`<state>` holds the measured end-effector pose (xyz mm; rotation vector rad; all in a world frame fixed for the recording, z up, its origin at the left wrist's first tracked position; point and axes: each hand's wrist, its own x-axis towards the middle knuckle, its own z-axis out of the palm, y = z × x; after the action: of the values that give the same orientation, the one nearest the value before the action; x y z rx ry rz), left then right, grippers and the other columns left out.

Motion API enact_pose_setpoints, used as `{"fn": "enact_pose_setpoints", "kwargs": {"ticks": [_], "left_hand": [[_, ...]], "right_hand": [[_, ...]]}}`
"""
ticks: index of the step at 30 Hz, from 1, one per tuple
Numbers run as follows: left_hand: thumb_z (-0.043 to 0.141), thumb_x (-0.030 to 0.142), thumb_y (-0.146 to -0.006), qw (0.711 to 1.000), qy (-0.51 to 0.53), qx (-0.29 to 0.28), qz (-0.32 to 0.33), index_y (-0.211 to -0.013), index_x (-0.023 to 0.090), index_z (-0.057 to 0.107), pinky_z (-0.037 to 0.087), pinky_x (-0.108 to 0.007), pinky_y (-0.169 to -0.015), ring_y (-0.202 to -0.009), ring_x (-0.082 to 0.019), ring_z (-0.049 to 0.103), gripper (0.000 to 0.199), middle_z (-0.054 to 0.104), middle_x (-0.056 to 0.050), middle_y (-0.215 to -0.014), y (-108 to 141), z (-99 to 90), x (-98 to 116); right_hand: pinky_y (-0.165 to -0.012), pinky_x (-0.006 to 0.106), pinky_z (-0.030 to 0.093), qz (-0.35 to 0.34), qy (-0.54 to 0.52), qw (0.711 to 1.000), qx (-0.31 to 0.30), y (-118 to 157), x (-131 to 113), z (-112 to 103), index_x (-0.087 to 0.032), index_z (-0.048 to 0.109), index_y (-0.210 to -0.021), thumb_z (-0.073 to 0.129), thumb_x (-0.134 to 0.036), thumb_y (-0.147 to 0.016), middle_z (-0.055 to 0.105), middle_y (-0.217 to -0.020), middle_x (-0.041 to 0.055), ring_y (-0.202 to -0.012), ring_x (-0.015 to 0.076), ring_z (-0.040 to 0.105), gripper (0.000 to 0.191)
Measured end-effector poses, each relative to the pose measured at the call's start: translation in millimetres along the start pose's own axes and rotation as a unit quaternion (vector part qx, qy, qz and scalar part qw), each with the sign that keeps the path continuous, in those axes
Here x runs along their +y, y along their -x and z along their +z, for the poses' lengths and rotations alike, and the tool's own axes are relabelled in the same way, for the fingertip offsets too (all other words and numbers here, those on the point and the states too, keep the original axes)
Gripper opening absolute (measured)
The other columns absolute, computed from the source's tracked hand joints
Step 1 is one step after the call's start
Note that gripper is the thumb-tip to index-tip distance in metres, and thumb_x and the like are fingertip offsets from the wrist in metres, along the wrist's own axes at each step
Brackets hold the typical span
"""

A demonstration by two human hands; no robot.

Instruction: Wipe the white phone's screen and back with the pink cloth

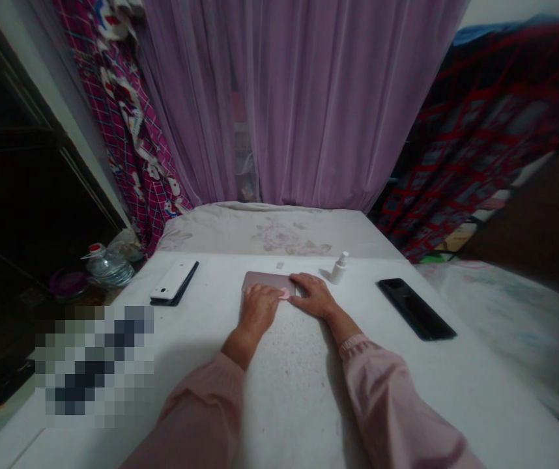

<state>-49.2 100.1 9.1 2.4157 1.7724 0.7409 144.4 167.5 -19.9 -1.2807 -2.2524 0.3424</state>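
logging from my remote station, 1 head view: the left hand (258, 309) and right hand (315, 294) sit close together, almost meeting, around a small pink piece (285, 294) at the near edge of a flat rose-gold slab (266, 280) — possibly a tablet, though i can't confirm that. i can't tell whether either hand is clamped on the piece; both rest over it and the slab. the slab lies on a white table (284, 371), with a white spray bottle (339, 268) just beyond the right hand, a white phone (172, 280) on a dark case (186, 286) to the left and a black phone (415, 309) to the right. risks, as i judge them: off-centre pressure could make the pink piece skid off the smooth slab — and a wide right-hand sweep could tip the bottle.
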Motion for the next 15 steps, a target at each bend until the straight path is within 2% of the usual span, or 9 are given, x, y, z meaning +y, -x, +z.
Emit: {"fn": "enact_pose_setpoints", "kwargs": {"ticks": [3,10,15], "left_hand": [[0.059,0.022,-0.091,0.999,-0.017,0.015,-0.024,-0.106,0.030,0.073,0.035,-0.039,-0.091,-0.098,-0.022,0.058,0.022,0.073,-0.002,-0.104,-1.0,-3.0,-10.6],[0.055,0.029,-0.094,0.983,-0.057,0.077,-0.157,-0.100,0.030,0.075,0.034,-0.038,-0.087,-0.097,-0.023,0.061,0.021,0.074,-0.003,-0.102,3.0,-22.0,-44.5],[0.053,0.028,-0.094,0.980,-0.065,0.088,-0.167,-0.099,0.028,0.075,0.034,-0.037,-0.086,-0.096,-0.023,0.061,0.022,0.074,-0.004,-0.102,4.4,-23.1,-44.8]], "right_hand": [[-0.106,0.045,0.038,-0.001,-0.001,1.000,-0.003,-0.4,1.1,0.6,-0.026,0.059,-0.128,0.070,-0.042,-0.074,0.063,-0.128,0.0088,-0.123,0.0278,0.054,0.058],[-0.107,0.047,0.037,-0.002,-0.008,1.000,-0.014,-0.6,0.2,-2.4,-0.023,0.059,-0.128,0.069,-0.042,-0.074,0.062,-0.129,0.0108,-0.124,0.0285,0.053,0.058],[-0.106,0.047,0.038,-0.006,-0.008,1.000,-0.012,-0.9,0.5,-2.7,-0.022,0.060,-0.127,0.069,-0.042,-0.074,0.063,-0.128,0.0111,-0.123,0.0285,0.054,0.057]]}}
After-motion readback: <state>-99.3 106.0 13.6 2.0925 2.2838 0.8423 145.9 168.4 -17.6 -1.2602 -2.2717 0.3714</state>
